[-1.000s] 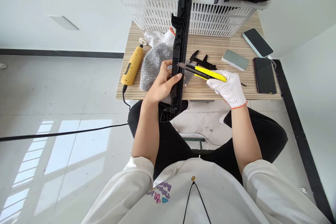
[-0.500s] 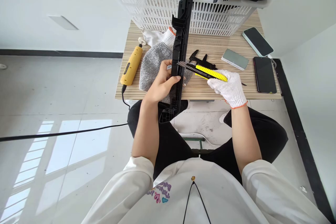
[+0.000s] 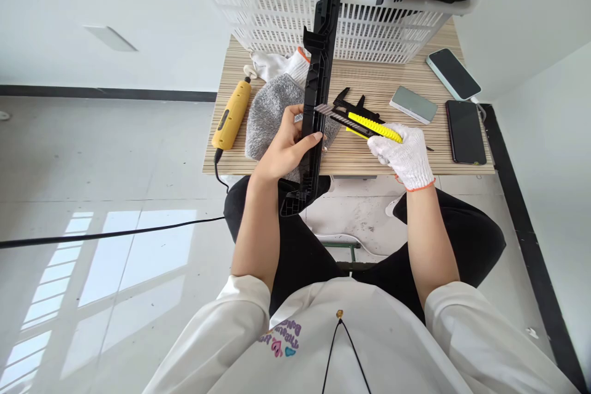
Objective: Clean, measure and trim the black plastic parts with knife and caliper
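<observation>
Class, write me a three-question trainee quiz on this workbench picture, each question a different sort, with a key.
1. True or false: the right hand wears a white glove.
2. The left hand grips which item? A) black plastic strip B) yellow rotary tool C) white basket
3. Fill in: the right hand holds a yellow ____, blade tip at the strip.

Key:
1. True
2. A
3. utility knife

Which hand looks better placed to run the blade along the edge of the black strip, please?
Probably the right hand: it grips the yellow utility knife, whose blade reaches the black plastic strip. The left hand is busy steadying that strip.
</observation>
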Tool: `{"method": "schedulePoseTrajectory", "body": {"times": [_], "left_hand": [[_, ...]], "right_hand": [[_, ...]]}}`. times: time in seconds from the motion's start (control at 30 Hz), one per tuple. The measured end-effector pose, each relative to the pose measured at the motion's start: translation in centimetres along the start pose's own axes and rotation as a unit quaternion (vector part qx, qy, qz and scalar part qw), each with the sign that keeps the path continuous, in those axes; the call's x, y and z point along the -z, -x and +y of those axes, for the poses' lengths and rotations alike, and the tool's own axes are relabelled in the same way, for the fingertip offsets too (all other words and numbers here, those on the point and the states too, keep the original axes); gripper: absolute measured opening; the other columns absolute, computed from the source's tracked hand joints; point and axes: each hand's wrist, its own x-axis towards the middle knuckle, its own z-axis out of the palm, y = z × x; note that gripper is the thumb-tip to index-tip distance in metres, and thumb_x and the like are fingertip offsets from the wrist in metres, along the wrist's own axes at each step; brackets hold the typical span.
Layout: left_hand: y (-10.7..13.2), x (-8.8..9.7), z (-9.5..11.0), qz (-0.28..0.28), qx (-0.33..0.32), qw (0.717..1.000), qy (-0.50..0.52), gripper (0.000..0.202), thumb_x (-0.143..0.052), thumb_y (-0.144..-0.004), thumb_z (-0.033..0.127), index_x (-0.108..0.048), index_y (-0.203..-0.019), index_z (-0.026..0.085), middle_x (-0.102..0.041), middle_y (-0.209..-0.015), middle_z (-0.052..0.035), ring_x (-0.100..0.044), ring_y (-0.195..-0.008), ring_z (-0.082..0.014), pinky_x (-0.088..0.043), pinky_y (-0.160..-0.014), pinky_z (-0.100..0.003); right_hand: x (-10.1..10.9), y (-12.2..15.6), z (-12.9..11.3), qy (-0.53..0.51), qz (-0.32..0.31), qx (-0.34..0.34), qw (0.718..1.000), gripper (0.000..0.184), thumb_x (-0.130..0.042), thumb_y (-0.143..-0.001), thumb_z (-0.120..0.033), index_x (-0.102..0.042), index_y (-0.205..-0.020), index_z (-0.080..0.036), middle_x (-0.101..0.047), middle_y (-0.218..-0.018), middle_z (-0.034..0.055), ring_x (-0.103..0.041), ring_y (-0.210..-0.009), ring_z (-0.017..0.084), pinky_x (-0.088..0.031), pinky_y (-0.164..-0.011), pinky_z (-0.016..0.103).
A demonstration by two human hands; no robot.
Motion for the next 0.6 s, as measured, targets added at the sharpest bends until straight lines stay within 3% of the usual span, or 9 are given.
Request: {"method": "schedulePoseTrajectory", "body": {"times": [0.47,0.6], "left_hand": [[0.03,-0.02,0.08,0.003,0.006,1.000,-0.006,0.048,-0.067,-0.091,0.044,-0.041,-0.129,0.028,-0.065,-0.092,-0.0006,-0.069,-0.083,-0.0201,-0.060,-0.077,-0.039],[0.02,-0.06,0.14,0.008,0.004,1.000,-0.013,0.046,-0.067,-0.091,0.044,-0.042,-0.126,0.027,-0.065,-0.092,-0.0006,-0.068,-0.080,-0.0186,-0.060,-0.076,-0.037]], "right_hand": [[0.00,-0.01,-0.21,-0.001,0.000,0.005,1.000,0.017,-0.076,-0.074,-0.031,-0.070,-0.081,-0.017,-0.055,-0.058,-0.0016,-0.042,-0.048,0.008,-0.035,-0.041,0.022],[-0.03,-0.01,-0.24,0.007,-0.008,0.004,1.000,0.021,-0.078,-0.072,-0.032,-0.072,-0.086,-0.018,-0.056,-0.059,-0.0018,-0.042,-0.048,0.008,-0.034,-0.041,0.022]]}}
